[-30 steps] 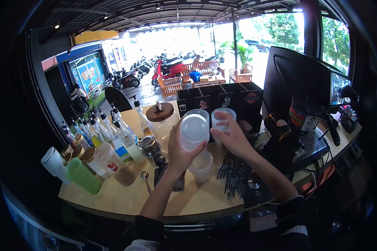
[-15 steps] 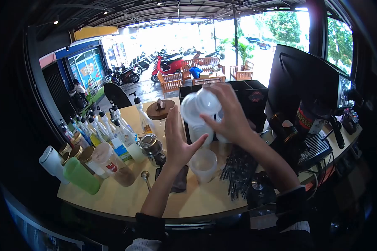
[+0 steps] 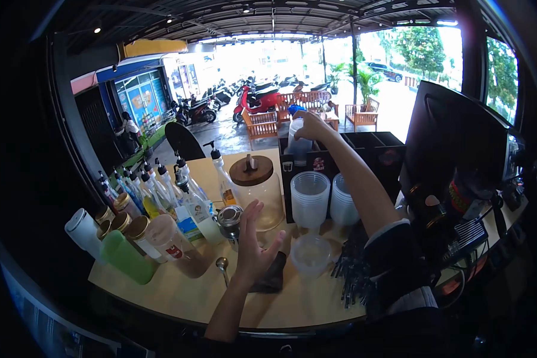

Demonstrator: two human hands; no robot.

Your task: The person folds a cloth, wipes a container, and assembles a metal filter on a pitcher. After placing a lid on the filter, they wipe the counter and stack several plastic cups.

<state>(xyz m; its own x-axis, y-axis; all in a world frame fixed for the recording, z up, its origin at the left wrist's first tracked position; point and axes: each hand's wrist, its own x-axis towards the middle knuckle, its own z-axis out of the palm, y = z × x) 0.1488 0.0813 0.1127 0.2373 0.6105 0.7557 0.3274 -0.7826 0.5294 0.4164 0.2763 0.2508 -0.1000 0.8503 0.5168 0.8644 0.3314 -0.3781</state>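
My right hand (image 3: 313, 126) reaches to the far side of the counter. Its fingers are closed on the top of a translucent plastic cup or stack of cups (image 3: 298, 142), upright at the left compartment of a black organizer box (image 3: 364, 167). My left hand (image 3: 255, 253) hangs open over the counter, thumb apart from its fingers, with nothing in it. It is near a metal-lidded jar (image 3: 228, 218) and a dark folded cloth (image 3: 271, 279). Right of it stands a clear tub (image 3: 311, 255). Behind that are two cup stacks, one (image 3: 310, 200) nearer, another (image 3: 343, 203) partly behind my forearm.
Pump bottles (image 3: 200, 212) crowd the left, with a green cup (image 3: 127, 256) and a lidded jar (image 3: 176, 244) in front. A wood-lidded glass jar (image 3: 256, 197) stands mid-counter. A spoon (image 3: 222, 265) and black wrapped straws (image 3: 351, 274) lie nearby. A large black machine (image 3: 453, 137) stands right.
My right hand has moved up and away, bringing the plastic cups from above the near cup stack to the black box. My left hand remains open, slightly lower. The camera view has shifted.
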